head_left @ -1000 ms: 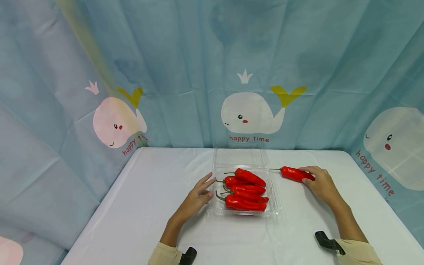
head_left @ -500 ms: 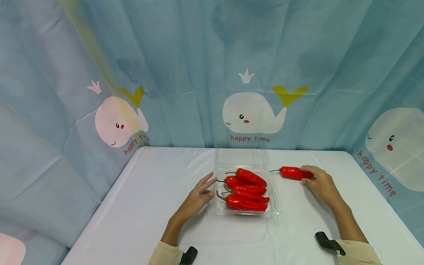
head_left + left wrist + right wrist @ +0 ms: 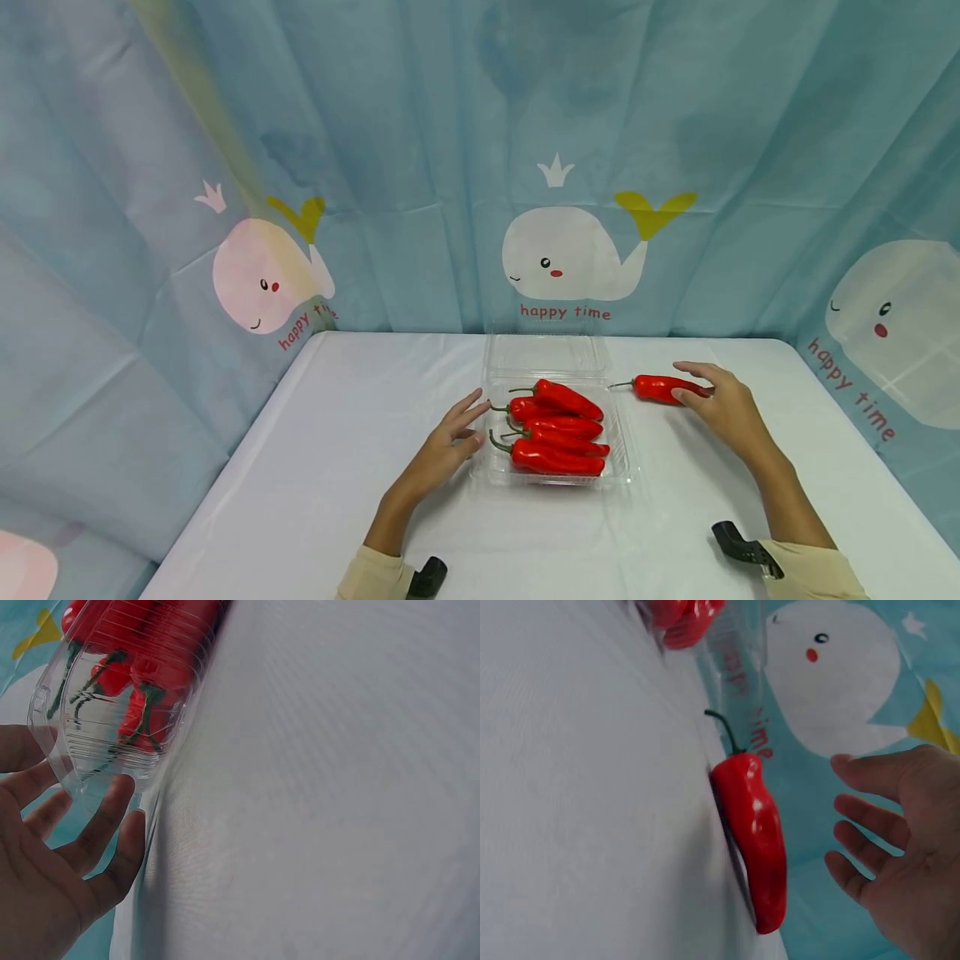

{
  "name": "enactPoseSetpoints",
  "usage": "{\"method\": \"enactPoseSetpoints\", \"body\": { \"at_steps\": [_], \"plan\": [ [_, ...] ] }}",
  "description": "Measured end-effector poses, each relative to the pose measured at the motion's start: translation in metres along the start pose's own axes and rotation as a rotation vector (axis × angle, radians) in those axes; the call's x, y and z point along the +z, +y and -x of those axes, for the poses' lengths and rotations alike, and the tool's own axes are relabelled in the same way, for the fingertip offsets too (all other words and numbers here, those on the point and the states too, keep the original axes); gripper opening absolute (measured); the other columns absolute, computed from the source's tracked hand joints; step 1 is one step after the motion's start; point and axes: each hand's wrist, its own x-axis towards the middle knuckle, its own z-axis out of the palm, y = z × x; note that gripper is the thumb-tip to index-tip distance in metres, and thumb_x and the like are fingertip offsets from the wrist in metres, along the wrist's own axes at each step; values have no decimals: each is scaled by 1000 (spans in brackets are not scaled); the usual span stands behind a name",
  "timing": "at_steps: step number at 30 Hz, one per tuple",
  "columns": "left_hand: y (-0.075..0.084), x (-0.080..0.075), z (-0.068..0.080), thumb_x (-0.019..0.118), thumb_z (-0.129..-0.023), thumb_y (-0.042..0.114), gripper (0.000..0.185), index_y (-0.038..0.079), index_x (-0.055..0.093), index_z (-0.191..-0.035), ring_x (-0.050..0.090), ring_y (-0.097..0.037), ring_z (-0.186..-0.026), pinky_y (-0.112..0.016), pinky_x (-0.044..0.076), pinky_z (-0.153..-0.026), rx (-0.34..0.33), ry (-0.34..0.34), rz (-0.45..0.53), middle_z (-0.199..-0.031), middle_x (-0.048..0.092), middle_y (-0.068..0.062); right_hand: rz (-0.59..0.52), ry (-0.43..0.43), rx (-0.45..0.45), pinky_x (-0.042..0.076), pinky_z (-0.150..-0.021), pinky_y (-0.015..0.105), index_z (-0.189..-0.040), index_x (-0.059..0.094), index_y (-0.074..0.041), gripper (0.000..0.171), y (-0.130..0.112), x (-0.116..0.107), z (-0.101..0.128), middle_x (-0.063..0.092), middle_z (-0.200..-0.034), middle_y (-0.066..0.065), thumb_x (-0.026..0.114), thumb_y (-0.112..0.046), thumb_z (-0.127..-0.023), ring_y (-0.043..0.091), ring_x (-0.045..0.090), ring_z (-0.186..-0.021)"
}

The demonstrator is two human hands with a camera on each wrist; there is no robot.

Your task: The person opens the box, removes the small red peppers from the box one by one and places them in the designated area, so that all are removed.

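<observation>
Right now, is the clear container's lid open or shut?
Open. The lid is folded back behind the clear container, lying flat on the table, and the red peppers inside are uncovered.

Both forearms are bare up to cream-coloured sleeves, the left sleeve point(image 3: 375, 575) and the right sleeve point(image 3: 813, 571) pushed back near the elbows. The left hand point(image 3: 442, 446) and right hand point(image 3: 723, 408) wear no gloves or rings. A small black mount point(image 3: 429, 577) sits at the left cuff, another black mount point(image 3: 738, 546) at the right.
</observation>
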Motion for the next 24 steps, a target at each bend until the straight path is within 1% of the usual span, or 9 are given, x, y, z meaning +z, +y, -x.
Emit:
{"method": "enactPoseSetpoints", "body": {
  "at_steps": [1, 3, 5, 7, 9, 14, 16, 19, 24],
  "plan": [
    [0, 0, 0, 56, -110, 20, 54, 10, 44, -162, 55, -43, -137, -56, 53, -107, 0, 1, -2, -177, 20, -3, -10, 2, -2, 58, -95, 58, -147, 61, -4, 51, -3, -1, 1, 57, -147, 32, 74, -20, -101, 52, 53, -132],
    [0, 0, 0, 56, -110, 21, 54, 10, 44, -162, 55, -43, -137, -56, 53, -107, 0, 2, -4, -177, 20, -3, -37, 9, -11, 62, -92, 37, -148, 60, -5, 52, -9, -3, 2, 58, -146, 30, 73, -25, -102, 50, 55, -131],
    [-1, 0, 0, 57, -110, 21, 55, 11, 44, -162, 55, -43, -137, -56, 54, -106, 2, 1, -2, -177, 20, -3, -73, 19, -23, 57, -86, 16, -149, 60, -5, 54, -16, -5, 3, 60, -145, 28, 73, -28, -102, 49, 57, -129],
    [-1, 0, 0, 57, -110, 21, 55, 10, 44, -162, 55, -43, -136, -56, 54, -106, 8, 0, 0, -177, 19, -5, -116, 24, -38, 46, -81, 3, -149, 59, -6, 55, -23, -6, 4, 61, -145, 26, 72, -30, -102, 47, 58, -128],
    [0, -1, 1, 57, -110, 21, 55, 9, 44, -162, 55, -44, -136, -57, 54, -106, 11, -1, 3, -177, 19, -5, -170, 23, -55, 45, -80, 1, -150, 58, -7, 55, -31, -7, 5, 62, -145, 23, 72, -30, -102, 40, 59, -127],
    [1, -1, 0, 57, -109, 21, 55, 9, 45, -162, 55, -44, -136, -56, 54, -105, 6, -5, 12, -177, 19, -6, -250, 13, -107, 49, -85, 5, -153, 56, -9, 56, -51, -6, 6, 64, -143, 18, 72, -28, -103, 2, 57, -120],
    [1, -1, 0, 58, -109, 21, 55, 9, 45, -161, 54, -44, -136, -55, 55, -105, 5, -6, 15, -177, 19, -6, -265, 5, -124, 50, -87, 5, -153, 55, -10, 56, -59, -7, 8, 64, -143, 18, 72, -27, -103, -7, 54, -117],
    [1, 0, -1, 58, -109, 20, 55, 9, 45, -161, 55, -44, -136, -55, 55, -104, 4, -5, 13, -177, 19, -6, -300, -19, -137, 52, -87, 8, -154, 53, -11, 56, -70, -8, 10, 64, -142, 16, 72, -25, -103, -8, 59, -114],
    [1, 0, -1, 58, -109, 19, 54, 9, 46, -161, 55, -44, -136, -56, 55, -104, 4, -1, 7, -177, 20, -5, -382, -66, -146, 57, -88, 15, -155, 53, -14, 57, -85, -7, 16, 63, -140, 10, 73, -21, -102, 5, 68, -111]
  ]
}}
